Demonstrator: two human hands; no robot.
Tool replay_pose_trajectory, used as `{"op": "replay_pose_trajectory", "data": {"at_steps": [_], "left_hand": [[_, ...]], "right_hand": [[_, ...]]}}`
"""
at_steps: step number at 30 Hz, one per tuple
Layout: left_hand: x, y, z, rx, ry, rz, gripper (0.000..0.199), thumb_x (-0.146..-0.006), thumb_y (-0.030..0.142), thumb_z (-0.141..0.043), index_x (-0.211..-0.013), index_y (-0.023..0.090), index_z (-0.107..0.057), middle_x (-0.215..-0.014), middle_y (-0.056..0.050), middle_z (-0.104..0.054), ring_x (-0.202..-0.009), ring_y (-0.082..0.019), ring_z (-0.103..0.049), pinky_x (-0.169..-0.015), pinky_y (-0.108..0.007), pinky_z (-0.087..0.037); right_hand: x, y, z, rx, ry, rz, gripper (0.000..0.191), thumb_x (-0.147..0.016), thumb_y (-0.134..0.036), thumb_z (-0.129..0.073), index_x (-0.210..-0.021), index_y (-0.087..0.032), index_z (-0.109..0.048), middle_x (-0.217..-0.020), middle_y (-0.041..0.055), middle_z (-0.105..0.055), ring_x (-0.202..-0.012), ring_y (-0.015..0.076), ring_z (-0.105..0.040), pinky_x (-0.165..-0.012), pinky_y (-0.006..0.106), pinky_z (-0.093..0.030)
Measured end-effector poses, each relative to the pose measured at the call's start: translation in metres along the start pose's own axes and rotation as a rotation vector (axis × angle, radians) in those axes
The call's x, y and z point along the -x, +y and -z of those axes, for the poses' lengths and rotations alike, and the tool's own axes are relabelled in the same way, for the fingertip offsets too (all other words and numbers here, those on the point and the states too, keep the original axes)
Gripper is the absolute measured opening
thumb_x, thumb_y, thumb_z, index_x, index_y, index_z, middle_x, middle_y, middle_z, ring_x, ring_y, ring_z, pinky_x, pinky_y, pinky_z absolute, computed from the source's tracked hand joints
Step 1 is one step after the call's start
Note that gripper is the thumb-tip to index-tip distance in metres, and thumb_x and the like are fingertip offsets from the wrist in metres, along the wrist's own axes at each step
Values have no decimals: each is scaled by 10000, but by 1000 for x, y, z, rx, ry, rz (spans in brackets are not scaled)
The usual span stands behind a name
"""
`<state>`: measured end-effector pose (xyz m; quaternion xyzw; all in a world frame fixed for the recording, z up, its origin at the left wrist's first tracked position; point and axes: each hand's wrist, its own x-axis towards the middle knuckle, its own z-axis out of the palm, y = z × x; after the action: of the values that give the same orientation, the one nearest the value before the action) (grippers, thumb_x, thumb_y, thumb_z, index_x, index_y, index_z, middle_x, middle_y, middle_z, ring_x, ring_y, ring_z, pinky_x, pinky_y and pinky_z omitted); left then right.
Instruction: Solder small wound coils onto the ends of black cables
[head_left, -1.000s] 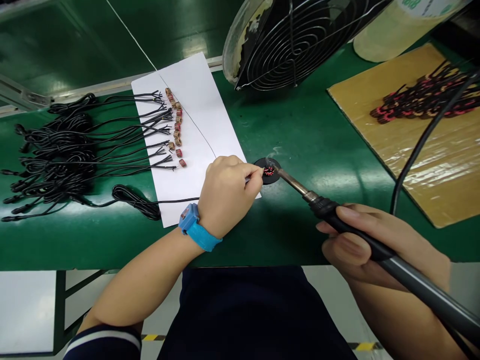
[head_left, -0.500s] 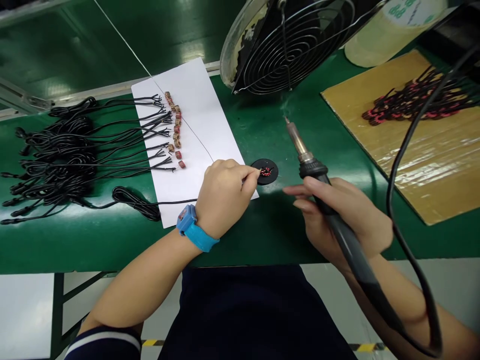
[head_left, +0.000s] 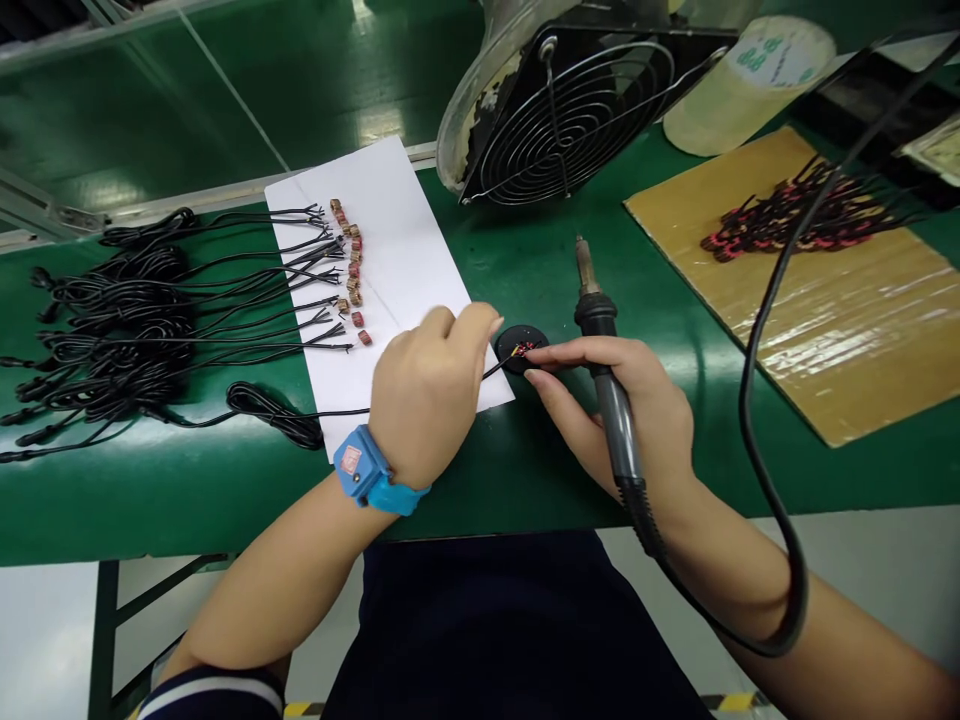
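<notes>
A black cable runs under my left hand (head_left: 427, 390), whose fingers are curled over it. Beyond the thumb the cable's thin wire ends (head_left: 516, 352) come out and meet a small red-and-black wound coil (head_left: 526, 348) on a round black pad (head_left: 511, 341). My right hand (head_left: 637, 400) has a soldering iron (head_left: 616, 410) tucked in it, tip pointing up and away. Its index fingertip reaches the coil at the pad's right edge, and the thumb lies just below. My left fingertips are hidden behind the hand.
Several bundled black cables (head_left: 135, 310) lie left, their stripped ends on white paper (head_left: 409, 240) beside a row of small copper-and-red coils (head_left: 355, 270). A fan (head_left: 570, 120) stands behind the pad. Right, a brown board (head_left: 847, 330) carries wired coils (head_left: 795, 215); a pale bottle (head_left: 735, 100) stands behind.
My right hand has moved left and down to the coil, and the iron has turned more upright. My left hand has drawn back left from the coil, its thumb lifting.
</notes>
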<state>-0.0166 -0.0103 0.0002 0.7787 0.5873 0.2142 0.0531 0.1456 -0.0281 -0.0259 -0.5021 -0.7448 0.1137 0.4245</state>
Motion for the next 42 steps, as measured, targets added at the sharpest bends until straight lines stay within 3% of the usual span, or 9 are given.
{"op": "replay_pose_trajectory", "data": {"at_steps": [3, 7, 11, 18, 24, 35, 39, 42], "left_hand": [[2, -5, 6, 125, 55, 29, 247, -947, 221, -374, -982, 148, -607, -832, -61, -506, -758, -155, -525, -702, -280, -447], [5, -10, 1, 340, -77, -33, 205, -912, 158, -445, -994, 159, -634, -848, -52, -515, -767, -140, -527, -709, -272, -477], [2, -9, -6, 456, -132, 41, 96, -846, 183, -590, -872, 179, -682, -780, -27, -592, -744, -126, -572, -692, -244, -485], [-3, -7, -7, 455, -214, 106, 113, -859, 158, -558, -855, 175, -670, -811, -25, -609, -800, -131, -577, -746, -246, -478], [-4, -6, -5, 440, -238, 97, 119, -862, 140, -542, -856, 163, -659, -824, -25, -622, -816, -129, -582, -754, -240, -473], [-7, -5, -5, 485, -355, 91, 199, -883, 195, -506, -924, 192, -700, -941, -25, -708, -888, -156, -637, -790, -267, -497], [-13, -3, -3, 523, -437, 130, 196, -864, 235, -534, -869, 209, -729, -904, -6, -730, -819, -163, -660, -730, -264, -502], [-15, -2, -6, 530, -401, 214, 188, -834, 227, -558, -784, 202, -738, -832, -2, -738, -748, -166, -666, -687, -266, -502]], "right_hand": [[2, 1, -1, 10, 10, -24, 193, -802, -178, -641, -982, -204, -576, -895, 24, -660, -818, 158, -625, -673, 275, -548], [3, 3, -2, 9, 11, -32, 203, -794, -176, -650, -977, -205, -567, -886, 19, -652, -810, 155, -623, -651, 265, -547], [3, 3, -4, -6, 25, -30, 253, -780, -154, -663, -994, -226, -549, -890, 11, -653, -803, 147, -631, -628, 244, -532], [3, 3, -7, -18, 18, -91, 259, -781, -133, -654, -982, -228, -521, -869, -20, -660, -813, 113, -638, -664, 209, -518], [2, 5, -10, -168, 11, -184, 278, -771, -185, -659, -987, -235, -490, -836, -38, -657, -751, 108, -645, -728, 251, -527], [1, 4, -13, -260, -30, -246, 221, -793, -197, -595, -913, -263, -421, -802, -35, -600, -653, 120, -595, -611, 262, -506], [2, 3, -14, -277, -36, -253, 224, -802, -201, -588, -921, -252, -405, -807, -32, -605, -645, 116, -590, -571, 251, -496], [1, 9, -9, -287, 2, -223, 254, -788, -190, -617, -934, -243, -416, -783, -33, -610, -658, 118, -605, -607, 260, -514]]}}
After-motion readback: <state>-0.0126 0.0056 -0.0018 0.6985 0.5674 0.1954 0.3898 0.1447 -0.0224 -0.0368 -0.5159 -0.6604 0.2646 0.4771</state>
